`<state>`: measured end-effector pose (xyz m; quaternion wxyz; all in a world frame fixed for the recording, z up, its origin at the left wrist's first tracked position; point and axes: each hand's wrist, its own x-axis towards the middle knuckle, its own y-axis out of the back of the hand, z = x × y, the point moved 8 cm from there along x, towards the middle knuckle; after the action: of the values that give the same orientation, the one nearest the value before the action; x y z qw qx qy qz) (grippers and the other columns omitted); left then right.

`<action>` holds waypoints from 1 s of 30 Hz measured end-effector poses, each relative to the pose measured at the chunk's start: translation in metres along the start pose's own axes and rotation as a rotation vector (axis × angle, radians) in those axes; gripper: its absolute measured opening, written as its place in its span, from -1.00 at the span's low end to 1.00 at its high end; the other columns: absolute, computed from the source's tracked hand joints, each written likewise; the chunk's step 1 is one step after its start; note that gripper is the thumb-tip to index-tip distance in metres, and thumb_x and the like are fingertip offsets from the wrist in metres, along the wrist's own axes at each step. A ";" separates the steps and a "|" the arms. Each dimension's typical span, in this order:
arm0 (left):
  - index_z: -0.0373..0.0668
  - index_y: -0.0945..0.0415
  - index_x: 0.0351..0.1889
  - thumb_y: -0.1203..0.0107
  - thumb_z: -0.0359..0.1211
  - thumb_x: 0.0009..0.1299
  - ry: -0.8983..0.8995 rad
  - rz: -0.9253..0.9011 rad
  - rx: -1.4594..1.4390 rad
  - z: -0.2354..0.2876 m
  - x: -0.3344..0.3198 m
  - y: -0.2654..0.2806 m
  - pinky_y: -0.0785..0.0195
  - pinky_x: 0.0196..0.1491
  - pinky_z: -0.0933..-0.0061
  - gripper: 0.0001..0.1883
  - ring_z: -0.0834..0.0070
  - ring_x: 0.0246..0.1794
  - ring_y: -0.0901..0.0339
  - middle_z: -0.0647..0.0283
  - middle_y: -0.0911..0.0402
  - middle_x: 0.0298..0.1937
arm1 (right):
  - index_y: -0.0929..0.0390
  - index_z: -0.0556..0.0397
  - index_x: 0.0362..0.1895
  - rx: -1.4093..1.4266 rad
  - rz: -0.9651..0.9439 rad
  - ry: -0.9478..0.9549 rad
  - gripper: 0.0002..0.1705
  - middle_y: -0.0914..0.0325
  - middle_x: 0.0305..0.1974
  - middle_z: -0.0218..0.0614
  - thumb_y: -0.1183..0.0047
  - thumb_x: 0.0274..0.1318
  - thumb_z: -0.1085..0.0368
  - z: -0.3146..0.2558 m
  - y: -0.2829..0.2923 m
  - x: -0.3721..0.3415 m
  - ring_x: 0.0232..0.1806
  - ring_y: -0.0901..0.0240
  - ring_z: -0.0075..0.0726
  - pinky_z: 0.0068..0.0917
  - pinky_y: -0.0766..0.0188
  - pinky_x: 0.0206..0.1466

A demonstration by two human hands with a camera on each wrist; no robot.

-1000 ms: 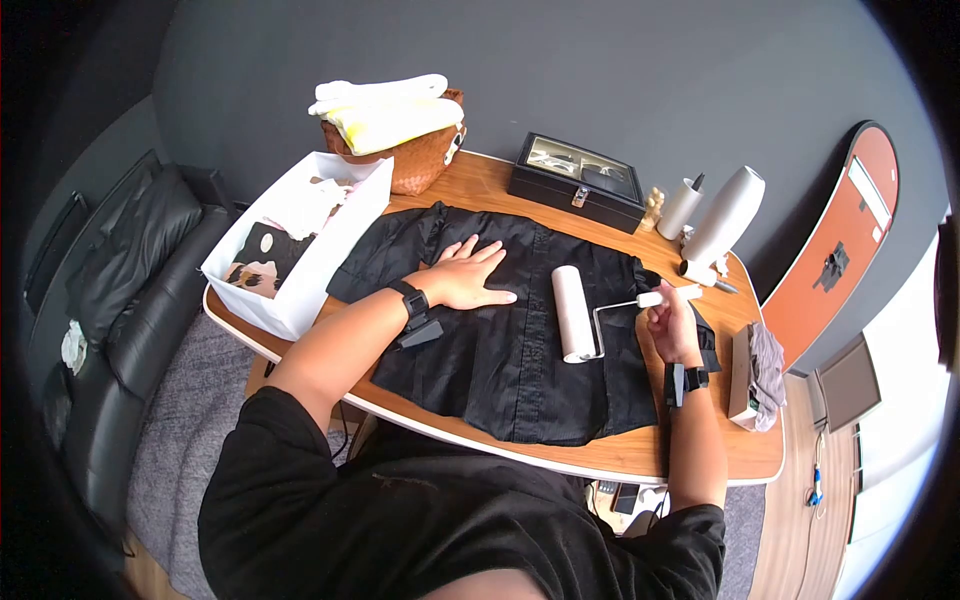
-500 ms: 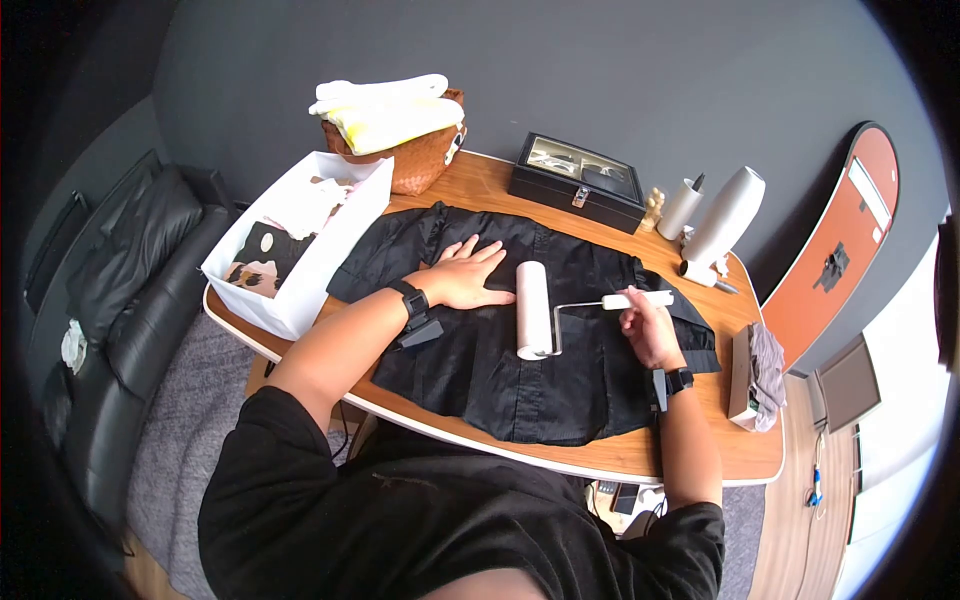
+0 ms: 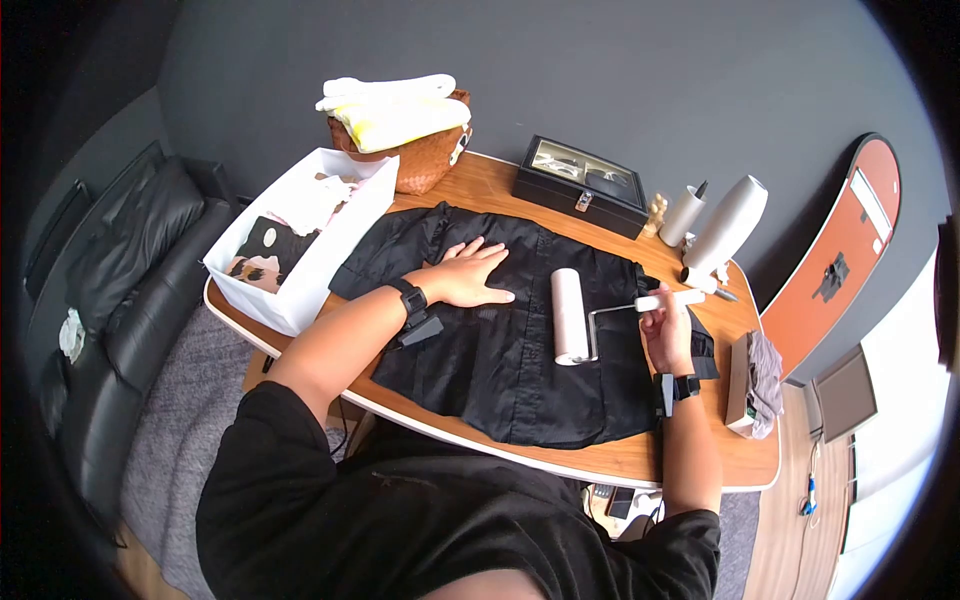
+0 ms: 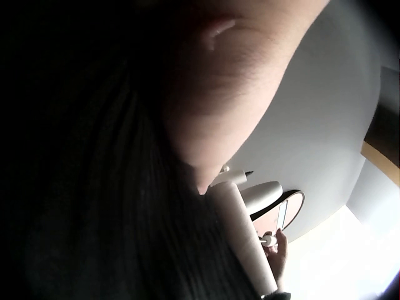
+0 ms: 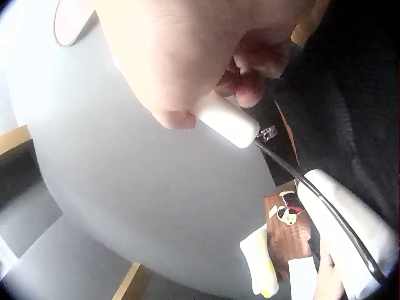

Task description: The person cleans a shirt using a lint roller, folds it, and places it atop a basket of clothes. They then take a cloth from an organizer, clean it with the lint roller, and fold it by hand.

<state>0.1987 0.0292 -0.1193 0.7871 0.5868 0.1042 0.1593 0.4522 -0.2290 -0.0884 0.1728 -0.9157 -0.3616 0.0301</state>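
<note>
A black garment (image 3: 470, 375) lies spread over the wooden table. My left hand (image 3: 465, 278) rests on its left part, palm down with fingers spread. In my right hand (image 3: 669, 335) is the white handle (image 5: 230, 124) of a lint roller (image 3: 569, 318). A bent metal rod joins the handle to the wide white roll, which lies over the garment's right-middle part. The left wrist view shows the roll (image 4: 240, 234) beyond the left thumb. In the right wrist view, thumb and fingers are curled about the handle.
At the left stands a white box (image 3: 345, 235) with folded clothes; behind it, a brown woven bag (image 3: 432, 165) carries white and yellow cloth. A black glass-topped case (image 3: 575, 200), bottles and a white hair dryer (image 3: 728, 225) line the back. A tissue box (image 3: 740, 385) with grey cloth sits right.
The lint roller went left to near the left thumb, then came back right with my right hand. My left hand stays in place on the garment. The head view has shifted slightly.
</note>
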 end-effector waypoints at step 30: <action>-0.22 -0.49 -0.18 -0.28 -0.14 0.43 -0.437 0.099 -0.262 0.095 -0.033 0.026 -0.47 -0.22 0.16 -0.67 0.13 -0.32 -0.68 0.09 -0.67 -0.36 | -0.65 0.15 0.11 -0.496 -0.707 -0.077 -0.74 -0.66 -0.22 -0.47 -0.16 0.44 0.31 0.051 -0.080 -0.040 -0.22 -0.54 -0.58 -0.55 -0.50 -0.05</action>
<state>0.1977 -0.0612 -0.0678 0.8514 0.5046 -0.1188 0.0791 0.3619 -0.1866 -0.1121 -0.0666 -0.7473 -0.6557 -0.0847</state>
